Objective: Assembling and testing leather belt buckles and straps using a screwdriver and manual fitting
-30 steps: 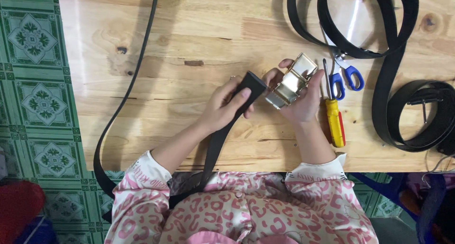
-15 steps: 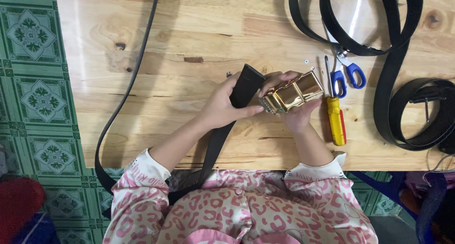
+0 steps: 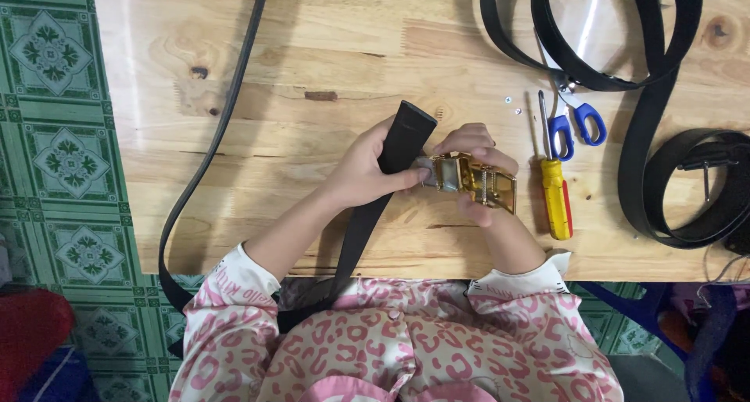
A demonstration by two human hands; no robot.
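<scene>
Wooden table (image 3: pixel 312 50), gold buckle (image 3: pixel 476 185) now level, strap end (image 3: pixel 406 136) raised

A yellow-handled screwdriver (image 3: pixel 555 195) lies on the wooden table (image 3: pixel 312 50), just beside blue-handled scissors (image 3: pixel 574 121). Black belts (image 3: pixel 609 74) loop across the table's upper right, with a coiled black belt (image 3: pixel 691 187) at the right edge and two small metal bits (image 3: pixel 512 105) near the screwdriver tip. Green patterned floor tiles (image 3: pixel 55 144) run along the left, with a red object (image 3: pixel 27 335) at the lower left.

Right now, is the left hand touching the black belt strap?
Touching: the head view shows the left hand gripping the black belt strap near its cut end.
</scene>
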